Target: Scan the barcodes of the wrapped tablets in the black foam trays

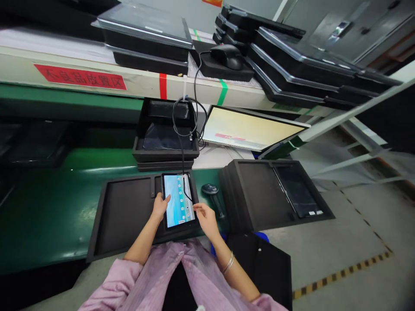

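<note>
Tablet: the lit tablet [175,207] is held face up over the right-hand part of an open foam tray [125,216] on the green desk [48,211]; whether its underside touches the tray cannot be seen.
Left grip: the left hand [160,206] holds the tablet by its left edge, thumb over the front; the other fingers are hidden behind.
Right grip: the right hand [206,219] is at the tablet's right edge, fingertips drawn narrow where the black cable [182,155] comes down across the screen; whether they pinch its end cannot be told.
Screen: a column of small icons on blue and pale grey, captions too fine to read.
Shelf marking: a red label [81,77] on the shelf [141,79] edge reads 不良品放置区 (defective-goods placement area).
Monitor: the tilted monitor [253,127] shows a pink-red banner, its lettering illegible.
Stickers: white stickers [313,213] on the dark device [296,188] in the right-hand tray stack [256,194], print unreadable.
Scanner: the handheld scanner [212,194] lies just beside the right hand, its lower end in shadow.
Upper edge: an orange-red sign [213,1], cut off by the frame.
</note>
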Demonstrator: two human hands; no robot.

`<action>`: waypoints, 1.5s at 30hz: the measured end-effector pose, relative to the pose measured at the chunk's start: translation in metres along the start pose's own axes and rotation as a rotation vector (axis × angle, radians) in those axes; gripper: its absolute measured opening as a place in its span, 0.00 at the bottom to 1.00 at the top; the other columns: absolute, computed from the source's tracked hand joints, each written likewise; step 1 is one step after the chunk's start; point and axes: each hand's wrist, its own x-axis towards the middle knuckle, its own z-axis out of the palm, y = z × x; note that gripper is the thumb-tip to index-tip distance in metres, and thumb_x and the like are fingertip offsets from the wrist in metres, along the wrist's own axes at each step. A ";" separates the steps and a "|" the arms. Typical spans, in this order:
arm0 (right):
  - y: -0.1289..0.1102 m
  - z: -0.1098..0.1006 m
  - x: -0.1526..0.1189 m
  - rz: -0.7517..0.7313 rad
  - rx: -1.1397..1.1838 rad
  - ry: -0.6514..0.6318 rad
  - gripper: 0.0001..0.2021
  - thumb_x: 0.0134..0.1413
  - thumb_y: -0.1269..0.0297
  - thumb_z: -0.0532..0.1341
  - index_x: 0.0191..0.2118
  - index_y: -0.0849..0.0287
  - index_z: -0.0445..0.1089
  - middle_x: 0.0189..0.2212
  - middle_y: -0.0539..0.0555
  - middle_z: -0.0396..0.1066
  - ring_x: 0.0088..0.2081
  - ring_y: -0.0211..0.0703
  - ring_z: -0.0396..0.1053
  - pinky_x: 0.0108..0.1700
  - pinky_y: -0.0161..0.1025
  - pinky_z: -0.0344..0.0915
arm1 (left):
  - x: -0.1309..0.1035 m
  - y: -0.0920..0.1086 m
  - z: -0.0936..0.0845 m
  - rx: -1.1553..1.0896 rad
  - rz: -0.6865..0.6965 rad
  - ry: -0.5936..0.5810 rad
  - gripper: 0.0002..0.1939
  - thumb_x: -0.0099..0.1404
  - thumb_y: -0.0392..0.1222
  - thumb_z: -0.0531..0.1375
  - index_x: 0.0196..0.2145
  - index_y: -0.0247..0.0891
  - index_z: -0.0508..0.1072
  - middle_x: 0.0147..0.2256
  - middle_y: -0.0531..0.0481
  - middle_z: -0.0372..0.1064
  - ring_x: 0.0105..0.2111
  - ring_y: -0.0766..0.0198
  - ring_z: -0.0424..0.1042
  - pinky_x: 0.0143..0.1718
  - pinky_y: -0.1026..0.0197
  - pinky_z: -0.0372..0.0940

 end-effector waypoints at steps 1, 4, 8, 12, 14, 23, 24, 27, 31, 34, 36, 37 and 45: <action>-0.002 -0.002 0.001 -0.012 -0.013 0.006 0.13 0.50 0.68 0.51 0.39 0.62 0.70 0.38 0.57 0.72 0.41 0.42 0.71 0.46 0.42 0.67 | -0.007 0.000 -0.007 -0.022 0.006 0.001 0.17 0.55 0.49 0.59 0.38 0.35 0.67 0.37 0.41 0.70 0.40 0.55 0.70 0.41 0.56 0.66; -0.005 -0.005 0.000 -0.044 -0.045 -0.025 0.14 0.52 0.67 0.53 0.44 0.61 0.68 0.43 0.58 0.69 0.45 0.43 0.69 0.49 0.43 0.65 | -0.030 -0.003 -0.045 -0.200 -0.008 0.051 0.19 0.53 0.49 0.62 0.39 0.36 0.66 0.40 0.43 0.69 0.41 0.57 0.70 0.41 0.58 0.67; -0.026 0.005 -0.004 -0.041 0.122 -0.242 0.27 0.56 0.60 0.54 0.61 0.57 0.52 0.56 0.61 0.60 0.49 0.42 0.67 0.52 0.43 0.64 | -0.066 0.003 -0.098 -0.623 -0.034 0.023 0.28 0.41 0.50 0.71 0.38 0.37 0.67 0.38 0.47 0.70 0.35 0.62 0.70 0.35 0.63 0.68; -0.064 0.013 0.006 -0.087 0.248 -0.372 0.32 0.59 0.54 0.53 0.65 0.52 0.41 0.55 0.59 0.60 0.46 0.41 0.68 0.50 0.41 0.64 | -0.091 0.026 -0.107 -0.696 -0.016 -0.026 0.29 0.40 0.49 0.72 0.38 0.37 0.68 0.36 0.50 0.71 0.32 0.65 0.70 0.33 0.66 0.67; -0.077 0.015 0.014 -0.109 0.244 -0.333 0.31 0.59 0.53 0.53 0.65 0.51 0.43 0.48 0.56 0.65 0.40 0.39 0.69 0.44 0.38 0.66 | -0.098 0.036 -0.101 -0.692 0.010 -0.036 0.29 0.42 0.50 0.71 0.39 0.37 0.68 0.37 0.50 0.72 0.34 0.64 0.71 0.34 0.67 0.67; -0.078 0.022 0.034 -0.034 0.527 -0.312 0.35 0.52 0.56 0.60 0.63 0.56 0.48 0.27 0.49 0.68 0.25 0.33 0.63 0.28 0.30 0.58 | -0.112 0.038 -0.091 -0.744 -0.055 -0.109 0.34 0.44 0.52 0.70 0.46 0.38 0.66 0.45 0.44 0.71 0.42 0.55 0.72 0.40 0.58 0.70; -0.080 0.023 0.037 -0.016 0.553 -0.325 0.35 0.51 0.56 0.62 0.63 0.56 0.49 0.25 0.48 0.68 0.25 0.33 0.62 0.28 0.30 0.57 | -0.112 0.038 -0.091 -0.752 -0.062 -0.097 0.34 0.44 0.52 0.70 0.47 0.39 0.65 0.45 0.44 0.71 0.42 0.54 0.72 0.40 0.58 0.70; -0.087 0.026 0.046 0.023 0.609 -0.404 0.37 0.49 0.57 0.63 0.63 0.54 0.48 0.28 0.49 0.70 0.27 0.36 0.66 0.31 0.31 0.61 | -0.110 0.041 -0.092 -0.777 -0.082 -0.041 0.33 0.44 0.51 0.70 0.45 0.38 0.65 0.42 0.45 0.71 0.38 0.56 0.73 0.36 0.58 0.70; -0.086 0.025 0.048 0.087 0.719 -0.566 0.47 0.46 0.58 0.66 0.66 0.48 0.36 0.40 0.51 0.71 0.37 0.38 0.70 0.43 0.37 0.65 | -0.100 0.044 -0.096 -0.808 -0.147 0.065 0.24 0.46 0.47 0.68 0.39 0.40 0.67 0.37 0.49 0.72 0.34 0.60 0.72 0.35 0.60 0.69; -0.069 0.023 0.039 0.168 0.791 -0.689 0.39 0.45 0.59 0.66 0.62 0.51 0.49 0.40 0.53 0.70 0.37 0.39 0.70 0.41 0.39 0.68 | -0.091 0.044 -0.105 -0.869 -0.157 0.188 0.19 0.46 0.45 0.67 0.37 0.42 0.67 0.33 0.54 0.71 0.33 0.64 0.71 0.36 0.63 0.67; -0.054 0.023 0.031 0.228 0.813 -0.703 0.29 0.46 0.57 0.65 0.55 0.56 0.60 0.37 0.54 0.71 0.33 0.40 0.71 0.34 0.38 0.69 | -0.084 0.042 -0.111 -0.896 -0.105 0.224 0.20 0.46 0.46 0.67 0.37 0.42 0.68 0.33 0.55 0.71 0.33 0.65 0.71 0.37 0.63 0.67; -0.047 0.025 0.026 0.249 0.816 -0.687 0.26 0.46 0.56 0.65 0.52 0.58 0.62 0.36 0.54 0.71 0.32 0.40 0.71 0.32 0.38 0.69 | -0.081 0.040 -0.114 -0.884 -0.079 0.223 0.21 0.46 0.46 0.67 0.37 0.42 0.68 0.34 0.55 0.71 0.34 0.65 0.71 0.38 0.63 0.66; 0.014 0.030 0.010 0.227 0.727 -0.392 0.31 0.42 0.54 0.67 0.52 0.61 0.63 0.40 0.58 0.72 0.41 0.46 0.72 0.45 0.42 0.67 | -0.036 0.010 -0.069 -0.389 0.052 -0.107 0.25 0.51 0.53 0.61 0.42 0.34 0.68 0.39 0.43 0.71 0.40 0.57 0.70 0.43 0.58 0.64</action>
